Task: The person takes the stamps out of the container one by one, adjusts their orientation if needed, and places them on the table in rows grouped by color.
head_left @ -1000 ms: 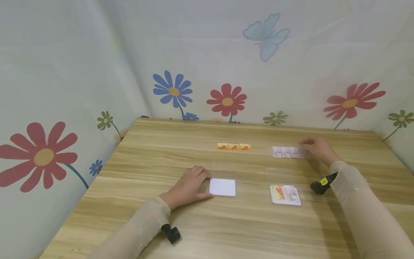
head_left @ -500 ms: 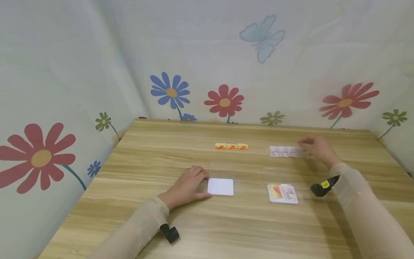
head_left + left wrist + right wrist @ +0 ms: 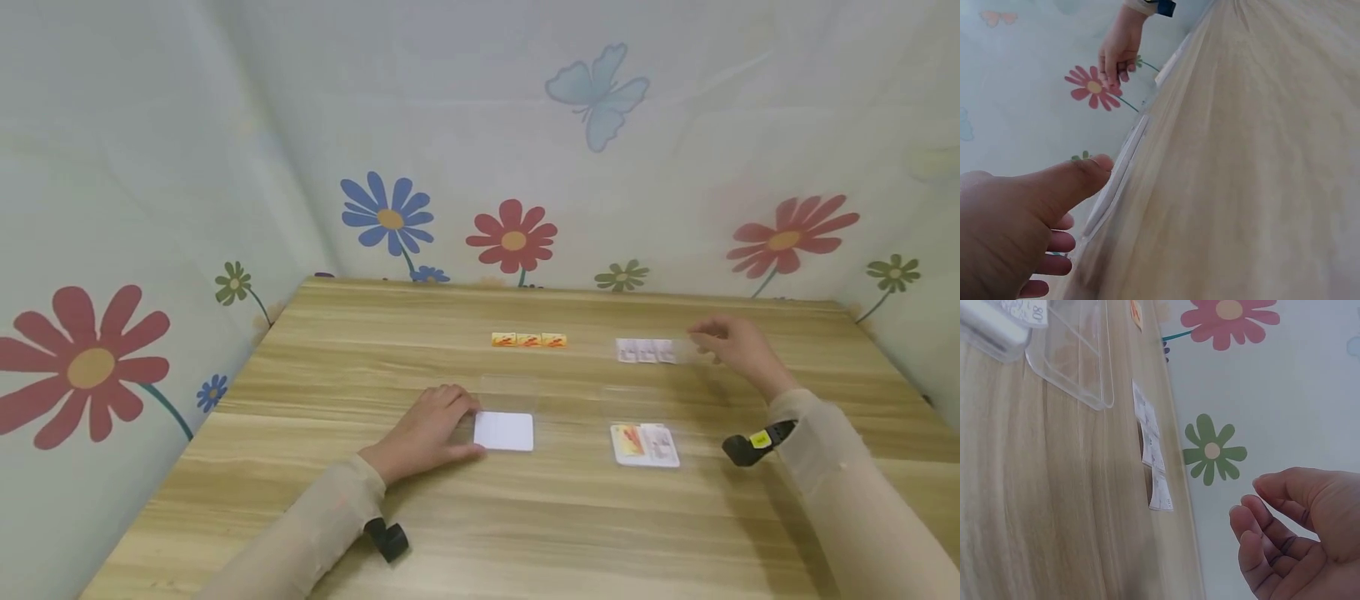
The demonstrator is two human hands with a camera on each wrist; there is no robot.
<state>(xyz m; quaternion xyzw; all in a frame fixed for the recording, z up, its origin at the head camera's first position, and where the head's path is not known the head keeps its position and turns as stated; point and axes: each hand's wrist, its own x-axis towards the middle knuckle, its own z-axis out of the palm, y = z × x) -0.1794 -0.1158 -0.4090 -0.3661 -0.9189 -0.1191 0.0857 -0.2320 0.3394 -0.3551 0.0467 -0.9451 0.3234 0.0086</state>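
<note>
My left hand [image 3: 429, 435] rests on the table at a clear plastic case with a white inner pad [image 3: 503, 432]. Its thumb and fingers hold the case's left side, and the thumb [image 3: 1085, 178] lies against the edge in the left wrist view. My right hand [image 3: 738, 348] hovers off the right end of a row of small pale printed paper pieces [image 3: 646, 351]. In the right wrist view, nothing shows between its loosely bent fingers [image 3: 1254, 559]. A second case [image 3: 645, 445] stands right of the first, bearing one orange-yellow piece and one pale piece.
Three orange-yellow printed pieces [image 3: 529, 340] lie in a row farther back. The clear lid [image 3: 1079, 353] of the second case lies opened behind it. The wooden table [image 3: 300, 350] meets a flower-patterned curtain [image 3: 420, 100] at the back and left.
My right hand has drawn slightly right, away from the row of pale pieces. The left hand keeps its hold on the white-padded case. The head view has shifted a little.
</note>
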